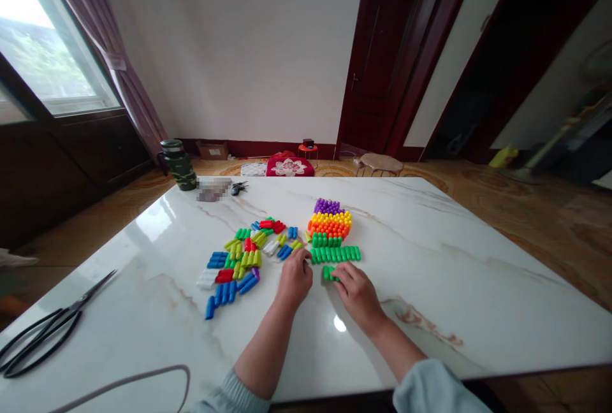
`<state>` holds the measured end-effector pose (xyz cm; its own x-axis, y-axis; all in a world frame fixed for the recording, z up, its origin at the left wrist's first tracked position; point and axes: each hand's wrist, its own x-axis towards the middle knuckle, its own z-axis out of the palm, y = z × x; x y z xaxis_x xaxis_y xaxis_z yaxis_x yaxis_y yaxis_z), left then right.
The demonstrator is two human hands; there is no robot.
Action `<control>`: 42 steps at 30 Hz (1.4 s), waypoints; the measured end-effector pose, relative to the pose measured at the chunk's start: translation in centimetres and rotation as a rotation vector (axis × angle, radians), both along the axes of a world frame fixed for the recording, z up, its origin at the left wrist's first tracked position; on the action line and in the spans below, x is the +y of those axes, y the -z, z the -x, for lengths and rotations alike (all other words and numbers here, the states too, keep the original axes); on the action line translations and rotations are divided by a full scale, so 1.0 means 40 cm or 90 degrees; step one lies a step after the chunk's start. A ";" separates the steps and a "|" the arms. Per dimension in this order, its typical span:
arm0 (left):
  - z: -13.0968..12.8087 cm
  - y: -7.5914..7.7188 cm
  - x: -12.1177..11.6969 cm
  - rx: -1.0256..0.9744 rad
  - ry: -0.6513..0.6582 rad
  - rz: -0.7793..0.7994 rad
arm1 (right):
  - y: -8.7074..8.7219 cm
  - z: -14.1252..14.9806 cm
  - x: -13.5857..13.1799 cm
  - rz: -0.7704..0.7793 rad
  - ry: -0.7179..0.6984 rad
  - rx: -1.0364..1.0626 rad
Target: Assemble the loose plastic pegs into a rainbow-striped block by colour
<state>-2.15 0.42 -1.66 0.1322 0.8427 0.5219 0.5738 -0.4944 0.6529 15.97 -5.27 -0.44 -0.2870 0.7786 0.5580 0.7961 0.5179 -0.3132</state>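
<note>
On the white, marbled tabletop [430, 311], two bare hands are at work beside coloured plastic pieces. The left hand [295, 278] has its fingertips drawn near one another at the left end of a long green row [335, 254]; whether they grip anything cannot be told. The right hand [357, 292] has its thumb and fingers closed on the right end of a short green strip [327, 273], which lies nearer the wearer than the long row. Beyond the long row, a banded block [329, 228] shows green, orange, yellow and purple in order of increasing distance. Left of the left hand lies a scattered group of loose pieces [234, 262] in blue, white, red, green, yellow-green and purple, many joined in short strips. Large black-handled shears [57, 327] lie at the table's left side, with their tips directed away from the wearer; a grey cord [138, 375] curves near the front edge. Toward the far left corner stands a camouflage-patterned flask [180, 167], with a pixelated item [213, 189] and a small black-handled tool [238, 188] to its right. Beyond the table are a red patterned seat [290, 167] and a round-topped stool [381, 163].
</note>
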 end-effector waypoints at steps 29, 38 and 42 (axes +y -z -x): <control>-0.003 -0.008 -0.004 -0.046 -0.002 0.016 | -0.091 0.003 0.223 0.075 0.227 -0.113; -0.003 -0.014 -0.004 -0.047 0.001 0.023 | -0.098 -0.011 0.206 0.041 0.215 -0.124; -0.005 -0.019 -0.010 -0.057 -0.003 0.037 | -0.100 -0.026 0.147 -0.004 0.207 -0.048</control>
